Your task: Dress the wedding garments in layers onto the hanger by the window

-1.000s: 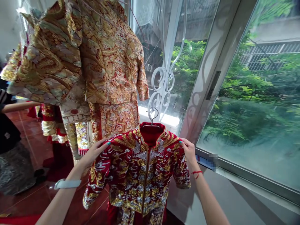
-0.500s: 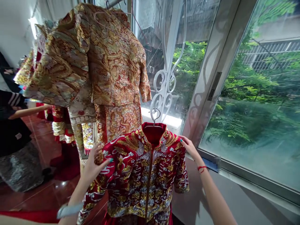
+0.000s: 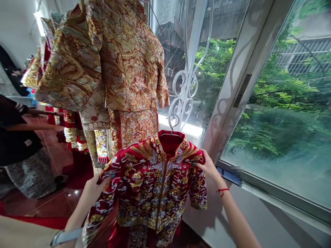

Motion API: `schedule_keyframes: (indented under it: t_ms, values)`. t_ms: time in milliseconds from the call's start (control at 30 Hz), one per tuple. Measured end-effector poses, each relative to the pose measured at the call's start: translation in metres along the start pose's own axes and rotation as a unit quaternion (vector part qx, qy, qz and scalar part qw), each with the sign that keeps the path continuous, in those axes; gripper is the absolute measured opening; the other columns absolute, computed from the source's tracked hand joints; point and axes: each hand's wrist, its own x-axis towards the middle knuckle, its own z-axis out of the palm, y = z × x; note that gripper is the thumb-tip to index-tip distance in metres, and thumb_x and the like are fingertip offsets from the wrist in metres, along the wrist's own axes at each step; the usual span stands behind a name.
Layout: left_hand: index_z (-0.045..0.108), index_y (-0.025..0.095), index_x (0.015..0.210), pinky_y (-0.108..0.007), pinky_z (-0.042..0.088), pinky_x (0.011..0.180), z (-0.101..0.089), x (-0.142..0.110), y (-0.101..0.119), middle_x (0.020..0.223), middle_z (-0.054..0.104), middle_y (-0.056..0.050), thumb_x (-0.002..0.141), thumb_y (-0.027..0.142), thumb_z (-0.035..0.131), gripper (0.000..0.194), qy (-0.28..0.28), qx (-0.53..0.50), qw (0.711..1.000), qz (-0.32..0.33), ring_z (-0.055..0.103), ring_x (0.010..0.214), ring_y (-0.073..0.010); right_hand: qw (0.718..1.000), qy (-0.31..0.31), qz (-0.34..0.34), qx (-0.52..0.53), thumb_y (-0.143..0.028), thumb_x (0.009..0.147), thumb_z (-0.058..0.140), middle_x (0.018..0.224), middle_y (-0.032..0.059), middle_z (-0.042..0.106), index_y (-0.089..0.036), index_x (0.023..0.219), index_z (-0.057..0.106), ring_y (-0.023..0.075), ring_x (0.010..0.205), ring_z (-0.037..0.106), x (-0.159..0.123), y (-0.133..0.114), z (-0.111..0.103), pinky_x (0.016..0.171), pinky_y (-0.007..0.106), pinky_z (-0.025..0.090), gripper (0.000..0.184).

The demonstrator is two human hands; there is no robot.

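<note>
In front of me hangs a red embroidered jacket [image 3: 144,182] with gold and silver patterns, a stand collar and a closed front. It is on a metal hanger [image 3: 173,129], whose hook shows above the collar. My left hand [image 3: 97,187] grips the upper sleeve on the left, thumb on the front and fingers hidden behind the cloth. My right hand [image 3: 207,165] pinches the shoulder on the right, thumb in front and fingers over the top. Below the jacket's hem, red and patterned cloth [image 3: 138,236] shows.
Gold embroidered garments [image 3: 131,69] hang close behind the jacket. At the right is a sliding window [image 3: 279,120], with a phone-like object [image 3: 229,175] on its sill. A white scrolled metal grille [image 3: 184,86] stands behind. A co-worker in dark clothes [image 3: 18,137] is at the left.
My left hand has closed on the sleeve, and my right hand has taken hold of the shoulder. The jacket's shoulders are spread slightly and raised. The view has shifted a little.
</note>
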Motion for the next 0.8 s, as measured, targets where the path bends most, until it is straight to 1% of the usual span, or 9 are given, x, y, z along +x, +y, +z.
schedule_keyframes:
  t_ms: [100, 167, 267, 367, 467, 567, 633, 700, 800]
  values:
    - [0.046, 0.015, 0.138, -0.045, 0.054, 0.091, 0.009, -0.005, 0.04, 0.13, 0.062, -0.017, 0.077, 0.066, 0.055, 0.08, 0.037, 0.054, 0.993, 0.102, 0.062, 0.113, -0.0342, 0.987, 0.018, -0.05, -0.15, -0.045, 0.077, 0.07, 0.149, 0.0139, 0.043, -0.026, 0.147, 0.033, 0.0365, 0.14, 0.035, -0.004, -0.016, 0.001, 0.112, 0.061, 0.029, 0.082]
    - [0.028, 0.021, 0.15, -0.054, 0.036, 0.112, 0.02, -0.003, 0.08, 0.155, 0.036, -0.018, 0.08, 0.061, 0.06, 0.087, 0.101, 0.088, 0.969, 0.207, 0.037, 0.14, -0.0364, 0.967, 0.034, -0.077, -0.241, -0.047, 0.078, 0.071, 0.157, 0.0138, 0.03, -0.028, 0.151, 0.027, 0.0405, 0.147, 0.019, -0.003, -0.028, 0.01, 0.112, 0.071, 0.016, 0.088]
    - [0.022, 0.029, 0.153, -0.065, 0.008, 0.119, 0.05, 0.007, 0.134, 0.161, 0.023, -0.015, 0.078, 0.052, 0.07, 0.091, 0.117, 0.169, 0.929, 0.307, 0.019, 0.149, -0.0391, 0.951, 0.054, -0.081, -0.292, -0.039, 0.081, 0.068, 0.16, 0.0147, 0.023, -0.029, 0.154, 0.019, 0.0399, 0.147, 0.017, 0.003, -0.042, 0.031, 0.112, 0.071, 0.017, 0.089]
    - [0.031, 0.028, 0.151, -0.068, 0.004, 0.117, 0.082, 0.019, 0.163, 0.159, 0.029, -0.018, 0.078, 0.04, 0.074, 0.086, 0.121, 0.228, 0.92, 0.295, 0.023, 0.147, -0.0423, 0.946, 0.1, -0.053, -0.303, -0.031, 0.083, 0.067, 0.154, 0.0171, 0.032, -0.026, 0.154, 0.022, 0.038, 0.142, 0.027, 0.01, -0.046, 0.043, 0.112, 0.067, 0.023, 0.084]
    - [0.036, 0.026, 0.149, -0.065, 0.009, 0.119, 0.093, 0.016, 0.169, 0.157, 0.032, -0.019, 0.079, 0.035, 0.073, 0.08, 0.13, 0.225, 0.93, 0.261, 0.024, 0.147, -0.0405, 0.946, 0.119, -0.058, -0.295, -0.034, 0.087, 0.063, 0.154, 0.0177, 0.031, -0.025, 0.153, 0.027, 0.0392, 0.142, 0.028, 0.001, -0.049, 0.044, 0.111, 0.068, 0.024, 0.076]
    - [0.026, 0.026, 0.153, -0.057, 0.015, 0.121, 0.085, -0.016, 0.151, 0.162, 0.023, -0.016, 0.085, 0.034, 0.065, 0.078, 0.112, 0.172, 0.948, 0.243, 0.017, 0.15, -0.0333, 0.952, 0.159, -0.088, -0.247, -0.042, 0.091, 0.057, 0.161, 0.0161, 0.019, -0.027, 0.156, 0.021, 0.0406, 0.146, 0.021, -0.038, -0.053, 0.053, 0.11, 0.069, 0.027, 0.076]
    - [0.02, 0.027, 0.153, -0.051, 0.02, 0.122, 0.081, -0.054, 0.117, 0.164, 0.016, -0.012, 0.092, 0.031, 0.055, 0.071, 0.111, 0.139, 0.964, 0.197, 0.013, 0.152, -0.028, 0.958, 0.158, -0.099, -0.217, -0.043, 0.094, 0.052, 0.163, 0.013, 0.014, -0.03, 0.157, 0.014, 0.0402, 0.147, 0.019, -0.077, -0.051, 0.068, 0.111, 0.067, 0.031, 0.075]
    - [0.022, 0.028, 0.152, -0.048, 0.022, 0.121, 0.084, -0.104, 0.063, 0.164, 0.018, -0.01, 0.094, 0.024, 0.046, 0.064, 0.1, 0.141, 0.98, 0.098, 0.015, 0.152, -0.0243, 0.965, 0.07, -0.093, -0.235, -0.041, 0.097, 0.044, 0.165, 0.0099, 0.012, -0.035, 0.157, 0.01, 0.0447, 0.147, 0.018, -0.113, -0.04, 0.086, 0.105, 0.073, 0.033, 0.07]
    - [0.026, 0.017, 0.151, -0.039, 0.028, 0.119, 0.086, -0.187, -0.037, 0.163, 0.019, -0.016, 0.085, 0.016, 0.05, 0.07, -0.024, 0.222, 0.963, -0.153, 0.019, 0.151, -0.0242, 0.957, -0.03, -0.09, -0.275, -0.037, 0.097, 0.041, 0.166, 0.0088, 0.003, -0.039, 0.156, 0.0, 0.0538, 0.144, 0.017, -0.144, -0.019, 0.107, 0.09, 0.08, 0.041, 0.072]
